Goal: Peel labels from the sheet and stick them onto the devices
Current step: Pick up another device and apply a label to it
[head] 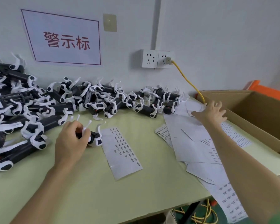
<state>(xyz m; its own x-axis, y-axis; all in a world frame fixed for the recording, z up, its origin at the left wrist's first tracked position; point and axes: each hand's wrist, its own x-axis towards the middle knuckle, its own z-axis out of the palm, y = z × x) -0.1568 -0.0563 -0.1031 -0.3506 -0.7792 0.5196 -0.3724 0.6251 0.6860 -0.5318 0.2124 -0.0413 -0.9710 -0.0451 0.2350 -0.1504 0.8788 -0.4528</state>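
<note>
My left hand (71, 139) grips a black-and-white device (95, 139) lying on the pale green table (103, 199), just left of a label sheet (121, 152) with small dark labels. My right hand (212, 113) is stretched far right, fingers spread flat on a stack of white backing sheets (189, 143) near the cardboard box. It holds nothing that I can see. More label sheets (229, 202) hang over the table's front right edge.
A big heap of black-and-white devices (55, 101) runs along the wall from the left to the middle. An open cardboard box (257, 113) stands at the right. A yellow cable (189, 81) runs from the wall socket (157, 59) toward the box.
</note>
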